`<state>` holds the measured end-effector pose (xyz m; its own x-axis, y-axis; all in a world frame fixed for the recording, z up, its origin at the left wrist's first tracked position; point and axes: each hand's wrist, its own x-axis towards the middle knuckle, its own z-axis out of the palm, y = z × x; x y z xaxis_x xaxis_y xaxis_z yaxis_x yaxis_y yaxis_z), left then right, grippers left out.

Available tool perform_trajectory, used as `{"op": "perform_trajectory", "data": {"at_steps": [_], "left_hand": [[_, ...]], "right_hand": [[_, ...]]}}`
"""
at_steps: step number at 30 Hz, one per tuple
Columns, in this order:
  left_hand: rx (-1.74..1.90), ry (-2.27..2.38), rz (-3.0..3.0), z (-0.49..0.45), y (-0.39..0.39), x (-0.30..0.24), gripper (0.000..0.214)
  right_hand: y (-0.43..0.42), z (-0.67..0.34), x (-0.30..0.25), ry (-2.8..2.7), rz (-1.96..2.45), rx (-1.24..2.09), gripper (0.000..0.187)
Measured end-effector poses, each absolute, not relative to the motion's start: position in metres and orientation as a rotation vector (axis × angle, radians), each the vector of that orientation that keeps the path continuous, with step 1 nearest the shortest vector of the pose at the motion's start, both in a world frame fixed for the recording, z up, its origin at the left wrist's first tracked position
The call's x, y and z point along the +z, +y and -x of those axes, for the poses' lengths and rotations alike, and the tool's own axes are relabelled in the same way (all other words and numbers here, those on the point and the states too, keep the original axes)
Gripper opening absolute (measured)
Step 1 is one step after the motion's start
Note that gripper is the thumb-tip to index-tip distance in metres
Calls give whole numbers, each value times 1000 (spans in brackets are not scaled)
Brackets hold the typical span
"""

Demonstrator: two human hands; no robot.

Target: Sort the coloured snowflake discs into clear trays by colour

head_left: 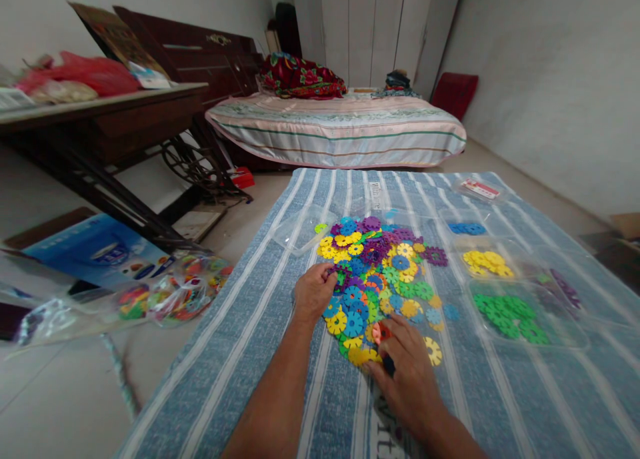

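Note:
A pile of notched plastic snowflake discs [355, 322] in blue, yellow, green, purple and orange is spread over the striped cloth. My left hand [315, 291] is at the pile's left edge, thumb and fingers closed together by some purple discs [341, 277]; whether a disc is between the fingertips is hidden. Nearer to me, my right hand [407, 362] has its fingers closed on an orange-red disc [377, 333] at the front of the pile. Under its fingertips lie yellow discs [361, 356], and a single yellow disc [433, 351] lies just right of the hand.
On the right stand clear plastic boxes with blue discs [467, 228], yellow discs [487, 263], green discs [511, 317] and purple discs [566, 289]. A clear box [295, 235] is behind the pile at left. A labelled lid [480, 189] lies at the far right. Beyond is a bed [335, 129].

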<state>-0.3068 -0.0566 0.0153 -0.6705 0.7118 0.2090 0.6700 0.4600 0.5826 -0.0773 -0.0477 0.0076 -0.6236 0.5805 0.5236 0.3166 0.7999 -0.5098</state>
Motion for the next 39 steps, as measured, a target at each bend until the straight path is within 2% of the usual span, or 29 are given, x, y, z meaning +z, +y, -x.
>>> {"op": "perform_trajectory", "data": {"at_steps": [14, 19, 24, 29, 35, 39], "left_hand": [[969, 2645, -1248, 309, -56, 17, 24], [966, 2639, -1285, 312, -55, 19, 26], [966, 2652, -1279, 313, -54, 20, 28], [967, 2646, -1275, 313, -55, 19, 29], [973, 2639, -1276, 314, -55, 19, 28], [973, 2650, -1272, 314, -55, 19, 27]], "right_hand": [[-41, 70, 15, -2228, 632, 561, 3], [-33, 69, 22, -2201, 626, 540, 6], [-9, 63, 33, -2184, 660, 419, 12], [53, 46, 54, -2114, 711, 206, 15], [114, 19, 71, -1915, 1059, -271, 23], [83, 33, 50, -2072, 871, -122, 18]]}}
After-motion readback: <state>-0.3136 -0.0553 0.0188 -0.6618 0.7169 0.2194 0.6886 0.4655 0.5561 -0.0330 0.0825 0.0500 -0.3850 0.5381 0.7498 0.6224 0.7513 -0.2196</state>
